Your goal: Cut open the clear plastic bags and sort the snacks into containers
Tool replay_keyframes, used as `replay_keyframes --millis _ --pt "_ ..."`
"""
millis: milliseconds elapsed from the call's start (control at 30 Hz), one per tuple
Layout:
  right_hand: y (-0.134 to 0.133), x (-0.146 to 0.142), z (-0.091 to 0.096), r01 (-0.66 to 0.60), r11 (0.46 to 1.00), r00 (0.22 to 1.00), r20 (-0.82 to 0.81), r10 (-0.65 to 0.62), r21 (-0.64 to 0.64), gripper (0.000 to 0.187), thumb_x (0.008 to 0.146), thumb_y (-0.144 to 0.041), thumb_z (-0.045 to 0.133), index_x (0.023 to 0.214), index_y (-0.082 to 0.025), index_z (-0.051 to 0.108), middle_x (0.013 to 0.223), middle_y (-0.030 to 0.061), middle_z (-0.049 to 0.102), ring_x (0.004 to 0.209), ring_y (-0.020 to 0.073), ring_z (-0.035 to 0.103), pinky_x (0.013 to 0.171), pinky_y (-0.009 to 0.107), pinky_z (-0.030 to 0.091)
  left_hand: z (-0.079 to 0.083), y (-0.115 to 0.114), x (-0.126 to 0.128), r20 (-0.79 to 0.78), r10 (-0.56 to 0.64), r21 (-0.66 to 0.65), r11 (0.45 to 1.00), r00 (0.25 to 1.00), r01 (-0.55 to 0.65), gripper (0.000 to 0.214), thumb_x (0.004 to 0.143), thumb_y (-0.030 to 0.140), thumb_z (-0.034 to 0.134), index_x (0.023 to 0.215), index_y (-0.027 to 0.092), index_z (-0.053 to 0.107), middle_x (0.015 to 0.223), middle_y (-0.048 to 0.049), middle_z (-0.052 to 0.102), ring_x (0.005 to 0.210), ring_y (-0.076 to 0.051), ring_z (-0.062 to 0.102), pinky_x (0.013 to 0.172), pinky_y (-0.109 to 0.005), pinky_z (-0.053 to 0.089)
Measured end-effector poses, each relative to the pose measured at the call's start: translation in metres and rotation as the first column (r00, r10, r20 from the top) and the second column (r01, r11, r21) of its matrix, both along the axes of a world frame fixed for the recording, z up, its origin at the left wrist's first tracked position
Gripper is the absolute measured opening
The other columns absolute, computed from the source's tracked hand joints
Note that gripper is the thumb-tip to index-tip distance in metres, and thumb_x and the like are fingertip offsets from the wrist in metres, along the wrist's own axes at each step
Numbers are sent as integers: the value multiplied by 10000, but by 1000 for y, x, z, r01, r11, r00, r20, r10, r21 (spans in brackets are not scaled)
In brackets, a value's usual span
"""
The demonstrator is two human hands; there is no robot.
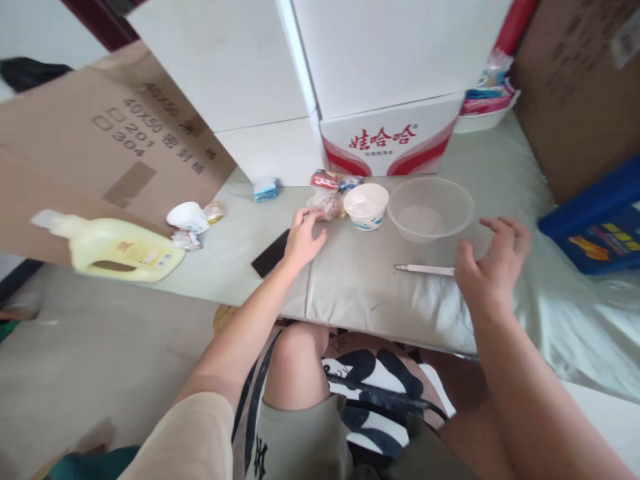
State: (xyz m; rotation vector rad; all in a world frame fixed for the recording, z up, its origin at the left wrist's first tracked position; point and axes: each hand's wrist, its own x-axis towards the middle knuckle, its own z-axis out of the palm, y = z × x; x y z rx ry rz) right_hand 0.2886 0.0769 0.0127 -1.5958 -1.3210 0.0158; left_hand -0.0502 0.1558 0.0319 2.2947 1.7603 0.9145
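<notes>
My left hand [303,238] reaches across the pale table cover [360,287] and its fingertips touch a clear plastic bag of snacks [327,202]; the fingers curl loosely around its edge. My right hand [493,263] hovers open, fingers spread, just right of a clear plastic bowl [430,208] and holds nothing. A white-handled knife [425,269] lies flat under that hand, just left of the thumb. A small white bowl [367,205] stands between the bag and the clear bowl. A black phone [270,255] lies by my left wrist.
A yellow jug [117,250] lies at the left edge beside a white cup [186,216] and wrappers. White cartons [390,140] and brown cardboard [100,147] line the back. A blue box [595,227] sits right. My knees are below the table's front edge.
</notes>
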Motion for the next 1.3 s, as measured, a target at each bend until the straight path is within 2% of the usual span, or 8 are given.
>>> replay_keyframes --millis 100,267,467,633,800,1067,1200,1300 --pt "-25 -33 0 -242 968 958 173 227 70 260 891 -253 569 1136 -183 619 1106 150 655 1099 309 633 954 480 515 17 24 -53 -92 128 -78 988 988 -135 325 847 177 641 1171 188 647 1268 -111 579 1228 -248 614 1130 -392 465" --pt "-55 -91 -11 -615 780 731 290 618 -114 208 954 -176 538 1154 -208 587 1099 110 660 982 247 654 842 386 529 17 88 -127 -106 320 -166 928 941 -334 446 798 136 706 1225 174 582 1373 -136 567 1323 -286 552 1157 -420 417" --pt "-56 -120 -20 -711 653 616 218 757 -259 233 942 -88 510 1148 -178 570 1081 108 649 964 227 627 819 360 512 -2 170 -165 121 515 -149 855 849 -497 693 719 202 868 1272 131 458 1394 -129 561 1423 -305 425 1210 -457 328" --pt "-54 -126 -18 -697 622 594 200 779 -357 198 960 -100 512 1136 -170 569 1058 99 648 949 219 609 817 358 485 -29 197 -170 11 514 -171 846 858 -505 395 799 228 816 1048 170 515 1168 -91 611 1284 -301 548 1142 -463 407" --pt "-52 -128 -19 -665 645 594 255 763 -378 182 974 -134 513 1139 -170 582 1067 105 663 955 233 620 815 372 476 -31 174 -170 -49 446 -54 892 893 -449 264 808 179 744 907 214 502 1053 -83 630 1167 -305 610 1051 -444 460" --pt "-61 -124 -31 -653 703 626 322 711 -282 204 960 -180 503 1134 -174 611 1073 128 686 945 275 666 797 410 531 25 89 -167 62 377 45 924 924 -380 178 879 286 679 828 213 525 849 -73 655 931 -283 673 947 -445 510" --pt "-65 -112 -29 -691 685 677 125 726 -232 235 933 -180 488 1132 -190 612 1085 134 686 957 262 693 811 398 570 36 33 -127 183 233 67 966 955 -249 165 884 268 647 1017 175 617 982 -97 727 957 -256 703 929 -407 555" --pt "-60 -97 -28 -658 714 741 -40 670 -239 260 901 -227 514 1145 -218 604 1111 129 697 989 278 697 857 444 583 17 -11 -66 213 -19 53 999 977 7 289 862 222 648 1148 182 634 1161 -114 732 1104 -253 701 1014 -411 547"
